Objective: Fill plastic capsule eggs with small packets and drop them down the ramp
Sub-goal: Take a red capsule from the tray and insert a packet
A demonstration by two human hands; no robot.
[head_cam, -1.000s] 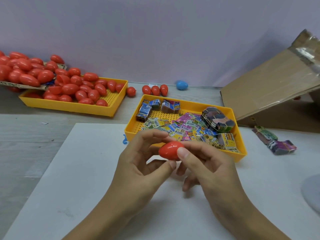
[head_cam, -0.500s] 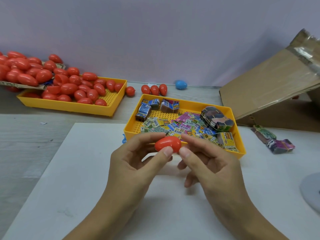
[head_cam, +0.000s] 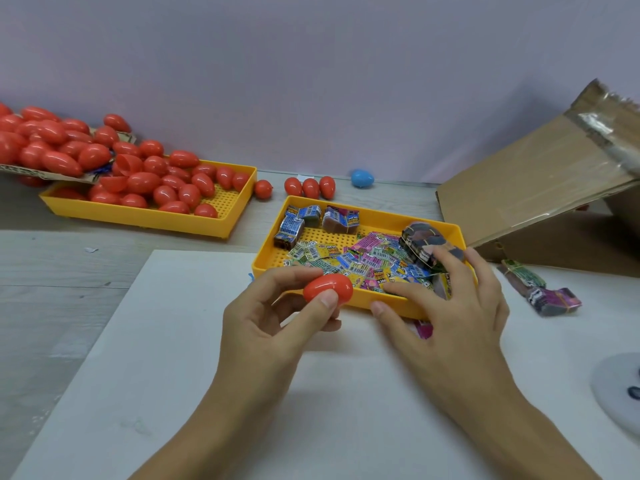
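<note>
Over white table (head_cam: 173, 358), left-hand fingers (head_cam: 325, 301) pinch red egg (head_cam: 327, 287).

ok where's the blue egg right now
In the head view the blue egg sits far back on the table by the wall, just right of three loose red eggs.

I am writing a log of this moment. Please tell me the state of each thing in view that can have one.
Red egg: closed, held by the left hand.
Right hand: open, fingers spread over the packet tray.
Packet tray: holds loose packets and banded bundles.
Egg tray: partly full of red eggs, at least one open half.
Blue egg: closed, lying by the wall.
Cardboard ramp: tilted, nothing on it.
</note>
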